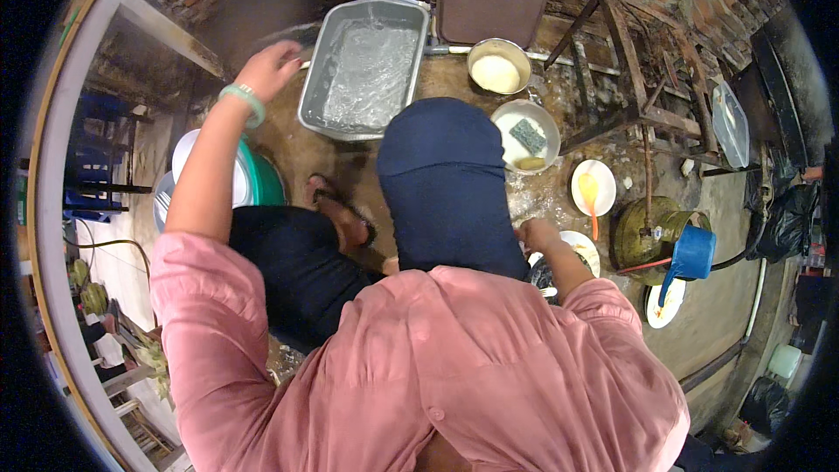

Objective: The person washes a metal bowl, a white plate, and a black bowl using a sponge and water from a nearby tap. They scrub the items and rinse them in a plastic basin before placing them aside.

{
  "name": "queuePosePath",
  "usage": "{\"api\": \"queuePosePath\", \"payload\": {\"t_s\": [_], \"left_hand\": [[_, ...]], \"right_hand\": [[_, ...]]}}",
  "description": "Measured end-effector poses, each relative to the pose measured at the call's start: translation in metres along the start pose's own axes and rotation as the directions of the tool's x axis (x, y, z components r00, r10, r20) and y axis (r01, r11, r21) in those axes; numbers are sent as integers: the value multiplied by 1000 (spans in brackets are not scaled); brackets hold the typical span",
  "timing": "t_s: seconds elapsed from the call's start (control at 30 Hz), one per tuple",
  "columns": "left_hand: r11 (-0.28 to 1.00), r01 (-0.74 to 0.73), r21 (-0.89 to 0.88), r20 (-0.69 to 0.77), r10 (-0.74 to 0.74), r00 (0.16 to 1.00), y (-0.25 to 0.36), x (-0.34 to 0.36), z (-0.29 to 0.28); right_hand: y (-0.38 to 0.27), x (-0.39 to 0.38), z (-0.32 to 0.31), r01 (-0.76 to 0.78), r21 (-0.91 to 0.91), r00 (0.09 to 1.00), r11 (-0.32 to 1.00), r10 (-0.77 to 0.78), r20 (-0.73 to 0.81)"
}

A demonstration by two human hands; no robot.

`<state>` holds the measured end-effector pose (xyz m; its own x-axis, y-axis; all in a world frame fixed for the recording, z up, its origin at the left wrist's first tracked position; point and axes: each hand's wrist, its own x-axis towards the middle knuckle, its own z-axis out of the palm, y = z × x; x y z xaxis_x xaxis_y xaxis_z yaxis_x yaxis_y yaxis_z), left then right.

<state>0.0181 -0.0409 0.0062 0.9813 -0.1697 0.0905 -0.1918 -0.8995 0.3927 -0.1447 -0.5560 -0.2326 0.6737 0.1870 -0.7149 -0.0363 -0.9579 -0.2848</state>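
My left hand (pixel 271 72) is raised beside the left wall of a grey rectangular basin (pixel 308 105), with its fingers apart and slightly bent. I see nothing held in it, and a green bangle (pixel 245 101) circles that wrist. Water (pixel 371 70) churns inside the basin. My right hand (pixel 538 234) is low on the right, near a white plate (pixel 580 247) with food scraps. Its fingers are mostly hidden, so I cannot make out a grip. Ahead of it, a pale bowl (pixel 549 127) contains a dark green scouring pad (pixel 528 136) and a yellowish piece.
A pot with whitish liquid (pixel 496 72) stands beyond the bowl. Right of it are a white plate with an orange spoon (pixel 591 192), a green gas cylinder (pixel 638 232) and a blue dipper (pixel 691 253). A wooden frame (pixel 625 57) stands behind. A green tub (pixel 265 179) is at left.
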Motion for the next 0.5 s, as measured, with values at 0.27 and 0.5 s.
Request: {"api": "queuePosePath", "payload": {"t_s": [0.27,0.5], "left_hand": [[987,-111,116,358,62,932,7,46,77],[997,-70,12,539,53,841,33,46,94]], "right_hand": [[15,-108,14,-242,177,872,954,294,-392],[-24,-127,-141,-28,-149,747,988,-79,-660]]}}
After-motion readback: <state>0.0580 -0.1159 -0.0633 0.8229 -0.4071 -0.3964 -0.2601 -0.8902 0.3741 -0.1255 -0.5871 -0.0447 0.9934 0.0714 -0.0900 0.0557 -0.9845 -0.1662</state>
